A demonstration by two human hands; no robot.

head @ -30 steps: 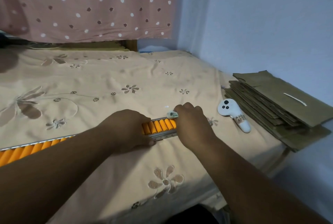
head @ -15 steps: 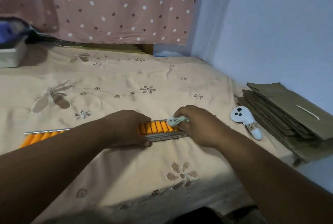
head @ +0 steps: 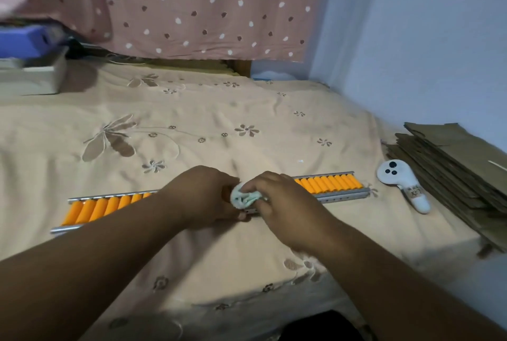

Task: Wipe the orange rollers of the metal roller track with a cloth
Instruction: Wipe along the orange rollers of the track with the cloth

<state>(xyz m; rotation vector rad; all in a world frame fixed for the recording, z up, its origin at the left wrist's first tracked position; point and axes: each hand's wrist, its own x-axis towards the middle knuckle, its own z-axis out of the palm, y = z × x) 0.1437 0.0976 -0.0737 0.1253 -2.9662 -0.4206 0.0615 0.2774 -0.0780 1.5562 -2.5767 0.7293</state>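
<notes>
A long metal roller track (head: 341, 196) with orange rollers (head: 327, 184) lies across the bed, running left to right. My left hand (head: 201, 196) clasps the middle of the track and hides the rollers there. My right hand (head: 285, 203) holds a crumpled pale green cloth (head: 244, 198) pressed on the rollers, right beside my left hand. Orange rollers show on both sides of my hands, at the left end (head: 96, 207) and at the right end.
The track rests on a peach flowered bedsheet (head: 208, 126). A white controller (head: 402, 183) lies just past the track's right end, beside a stack of flattened brown cardboard (head: 452, 165). A box (head: 33, 74) with blue items stands at the far left. A blue wall runs along the right.
My right hand has slid the cloth leftward along the track until it meets my left hand, baring the right-end rollers. The camera has turned left, so more of the track shows.
</notes>
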